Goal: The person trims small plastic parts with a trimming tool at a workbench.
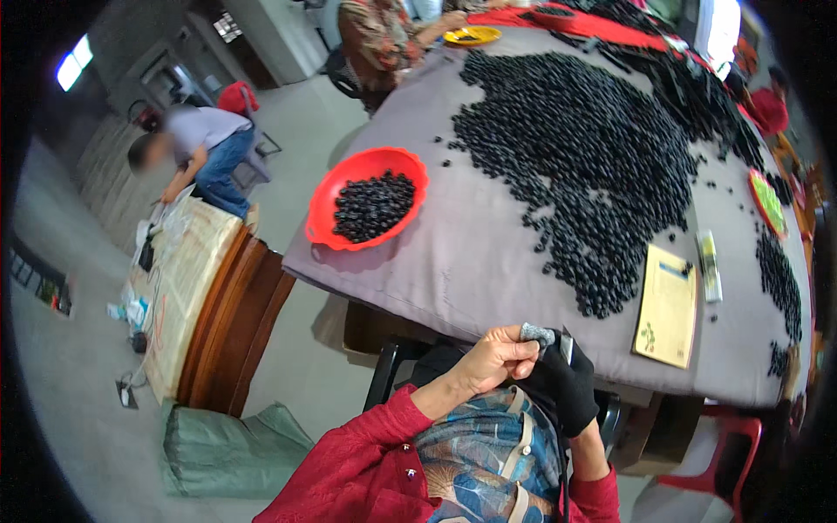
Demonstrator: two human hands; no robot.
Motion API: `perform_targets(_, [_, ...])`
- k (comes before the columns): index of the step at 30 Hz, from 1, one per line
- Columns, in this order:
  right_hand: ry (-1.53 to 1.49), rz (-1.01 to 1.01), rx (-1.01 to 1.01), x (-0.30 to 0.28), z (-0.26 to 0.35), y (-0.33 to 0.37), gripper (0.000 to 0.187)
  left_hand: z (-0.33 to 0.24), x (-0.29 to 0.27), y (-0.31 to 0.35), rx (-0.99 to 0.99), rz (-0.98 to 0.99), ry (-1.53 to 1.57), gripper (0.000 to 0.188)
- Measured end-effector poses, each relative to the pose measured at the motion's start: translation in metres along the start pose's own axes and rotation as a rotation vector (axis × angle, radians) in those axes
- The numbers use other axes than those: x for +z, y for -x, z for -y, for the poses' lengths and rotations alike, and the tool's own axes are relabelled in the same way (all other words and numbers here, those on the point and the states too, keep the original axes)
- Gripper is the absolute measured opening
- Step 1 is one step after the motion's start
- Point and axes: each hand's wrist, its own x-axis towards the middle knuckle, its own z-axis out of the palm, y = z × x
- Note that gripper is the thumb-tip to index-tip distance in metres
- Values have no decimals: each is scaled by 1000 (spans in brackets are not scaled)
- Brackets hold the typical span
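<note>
Both my hands meet just over the near table edge, in front of my apron. My left hand [499, 362] is bare, its fingers closed in a pinch. A grey cloth-like cover [537, 335] wraps one fingertip. Whatever lies between those fingers is too small or hidden to make out. In a black glove, my right hand [565, 392] is closed around a small blade [567, 346], which points up beside the left fingertips. Ahead on the grey cloth spreads a large heap of small round black pieces [593, 157]. To the left, a red scalloped bowl [327, 196] holds more of them.
A yellow booklet [667, 305] and a slim pale packet [709, 266] lie at right. Far off are a yellow plate [472, 36] and a seated person [379, 44]. Another person [205, 144] bends over a wooden-edged table [196, 288]. A green sack [231, 453] rests below.
</note>
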Motion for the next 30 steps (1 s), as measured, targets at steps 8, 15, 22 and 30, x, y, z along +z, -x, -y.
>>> perform_targets(8, [153,-215,47,-17,-23,-12,21,-100,-64,10,408,-331,-81,10])
perform_targets(15, [225,-186,-5,-20,-32,-12,21,-183,-100,8,557,-597,56,14])
perform_targets(22, [100,-242,46,-18,-23,-13,22,-113,-75,-12,463,-500,-353,8])
perform_targets(30, [81,-239,44,-26,-13,-8,22,-11,-24,-88,253,-176,-1004,17])
